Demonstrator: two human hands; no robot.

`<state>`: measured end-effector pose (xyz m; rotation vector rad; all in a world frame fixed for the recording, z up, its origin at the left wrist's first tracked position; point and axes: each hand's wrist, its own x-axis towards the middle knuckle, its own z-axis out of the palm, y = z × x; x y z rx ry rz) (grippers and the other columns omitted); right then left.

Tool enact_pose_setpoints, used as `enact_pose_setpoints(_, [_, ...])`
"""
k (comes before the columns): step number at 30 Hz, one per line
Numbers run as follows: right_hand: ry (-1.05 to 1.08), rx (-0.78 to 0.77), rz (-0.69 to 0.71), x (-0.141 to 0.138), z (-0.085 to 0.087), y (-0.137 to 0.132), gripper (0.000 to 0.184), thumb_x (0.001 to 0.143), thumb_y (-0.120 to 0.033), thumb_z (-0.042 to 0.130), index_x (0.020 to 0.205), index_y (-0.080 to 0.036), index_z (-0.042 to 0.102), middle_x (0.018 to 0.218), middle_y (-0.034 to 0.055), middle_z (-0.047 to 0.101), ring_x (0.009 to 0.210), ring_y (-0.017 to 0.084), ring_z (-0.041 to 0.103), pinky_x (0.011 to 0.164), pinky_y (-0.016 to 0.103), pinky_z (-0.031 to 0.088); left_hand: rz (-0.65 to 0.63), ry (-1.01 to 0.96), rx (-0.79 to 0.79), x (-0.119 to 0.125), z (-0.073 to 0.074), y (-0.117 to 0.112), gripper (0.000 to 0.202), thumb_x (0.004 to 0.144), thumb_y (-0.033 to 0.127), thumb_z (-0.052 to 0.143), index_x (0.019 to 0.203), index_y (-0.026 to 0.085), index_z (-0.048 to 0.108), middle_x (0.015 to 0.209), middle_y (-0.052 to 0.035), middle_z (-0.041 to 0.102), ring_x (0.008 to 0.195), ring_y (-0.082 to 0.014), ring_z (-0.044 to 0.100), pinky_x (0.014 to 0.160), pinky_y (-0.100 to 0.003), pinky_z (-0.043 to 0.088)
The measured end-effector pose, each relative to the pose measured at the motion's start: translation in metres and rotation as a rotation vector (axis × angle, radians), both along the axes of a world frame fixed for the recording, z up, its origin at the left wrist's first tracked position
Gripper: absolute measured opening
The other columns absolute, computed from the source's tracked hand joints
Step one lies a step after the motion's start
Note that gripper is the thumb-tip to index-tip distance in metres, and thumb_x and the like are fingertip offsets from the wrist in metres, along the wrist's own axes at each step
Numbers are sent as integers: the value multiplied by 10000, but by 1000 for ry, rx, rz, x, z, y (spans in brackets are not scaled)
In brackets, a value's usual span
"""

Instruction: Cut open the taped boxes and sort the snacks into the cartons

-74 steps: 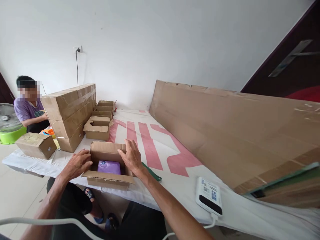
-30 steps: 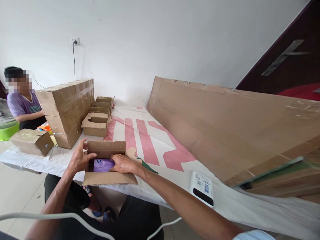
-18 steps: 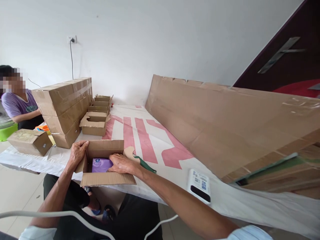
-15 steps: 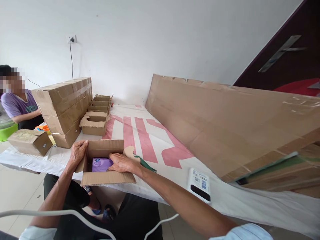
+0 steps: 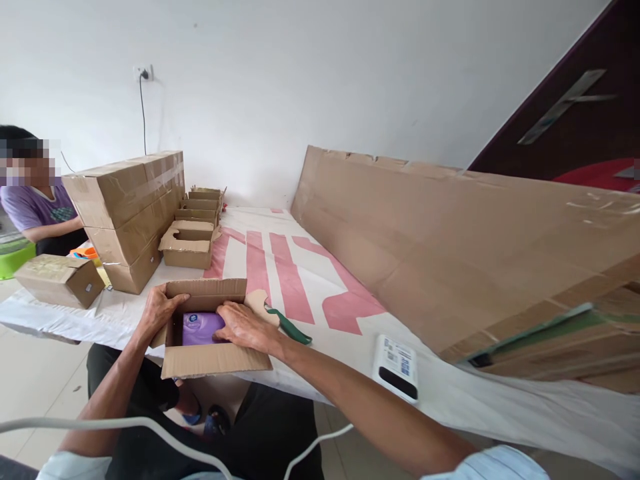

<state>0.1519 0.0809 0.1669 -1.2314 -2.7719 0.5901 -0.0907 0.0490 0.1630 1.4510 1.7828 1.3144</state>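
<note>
Purple pack (image 5: 201,328) is sitting down inside an open carton (image 5: 217,362), lower left of centre in frame. Right hand (image 5: 245,325) is lying over the carton's right end, fingers bent, tips touching the pack's right side. Left hand (image 5: 163,305) is bending over the carton's back left corner, thumb standing apart from the fingers and lying along the back wall. Fingertips are partly hidden, so I can't tell if either hand is really gripping.

Front flap is jutting past the cloth's (image 5: 300,293) near edge. Green strip (image 5: 293,327) is lying just beside the right flap. Widest gap is running up and right, over the red-striped cloth to the cardboard panel (image 5: 425,247). White device (image 5: 397,370) is sitting right of centre, near the front edge. Left side is tighter: stacked cartons (image 5: 130,227) and a cut-out carton (image 5: 187,257) are standing upper left of the hands.
</note>
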Motion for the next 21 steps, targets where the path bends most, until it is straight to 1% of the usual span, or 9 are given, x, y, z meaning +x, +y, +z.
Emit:
enact_pose_setpoints(3, [21, 67, 29, -1, -1, 5, 119, 920, -299, 772, 958, -200, 719, 1175, 119, 724, 1118, 273, 703, 968, 340, 516, 8, 3, 13, 2, -3, 5, 337, 644, 493, 827, 723, 170, 770, 700, -41, 764, 706, -239, 680, 634, -305, 517])
enact_pose_setpoints(5, [4, 48, 35, -2, -1, 9, 136, 904, -307, 785, 961, -201, 724, 1183, 114, 732, 1126, 272, 704, 957, 331, 517, -6, -28, 20, 3, -7, 8, 313, 653, 476, 811, 716, 171, 774, 700, -37, 765, 697, -234, 682, 640, -306, 524])
enact_pose_setpoints(8, [-14, -38, 18, -6, -2, 15, 305, 873, -373, 826, 1100, -190, 734, 1255, 121, 749, 1190, 291, 707, 954, 322, 521, -20, -62, 29, 4, -11, 11, 292, 675, 460, 803, 683, 171, 767, 668, -33, 747, 678, -229, 680, 625, -300, 527])
enact_pose_setpoints(11, [-18, -88, 26, -9, -3, 19, 460, 857, -386, 850, 1231, -155, 715, 1353, 161, 732, 1277, 318, 687, 1006, 336, 512, 4, -40, 35, 4, -12, 14, 264, 694, 436, 795, 667, 174, 772, 622, -22, 717, 667, -231, 674, 600, -294, 517])
enact_pose_setpoints(13, [-18, -100, 31, -9, -4, 19, 478, 874, -369, 835, 1276, -150, 701, 1399, 178, 715, 1321, 331, 671, 1045, 358, 504, 30, -8, 36, 5, -11, 14, 243, 698, 418, 789, 673, 176, 783, 609, -16, 707, 660, -229, 668, 581, -286, 501])
enact_pose_setpoints(15, [27, -86, 6, -8, -5, 17, 466, 924, -366, 777, 1331, -165, 672, 1429, 178, 705, 1338, 331, 667, 1068, 384, 500, 33, 15, 33, 6, -9, 14, 241, 702, 415, 786, 673, 175, 784, 602, -12, 698, 644, -219, 653, 561, -277, 478])
enact_pose_setpoints(19, [190, -11, -70, -7, -8, 10, 506, 1007, -345, 664, 1465, -160, 553, 1491, 185, 680, 1361, 308, 665, 1107, 396, 484, 1, 33, 31, 7, -6, 13, 315, 721, 475, 780, 638, 172, 755, 552, 2, 632, 580, -184, 573, 527, -266, 415])
enact_pose_setpoints(21, [205, 3, -95, -8, -8, 9, 529, 1017, -328, 649, 1494, -141, 516, 1509, 193, 670, 1369, 302, 664, 1113, 387, 481, 6, 41, 31, 8, -6, 13, 352, 728, 506, 766, 611, 177, 731, 526, 8, 592, 563, -175, 539, 520, -266, 386])
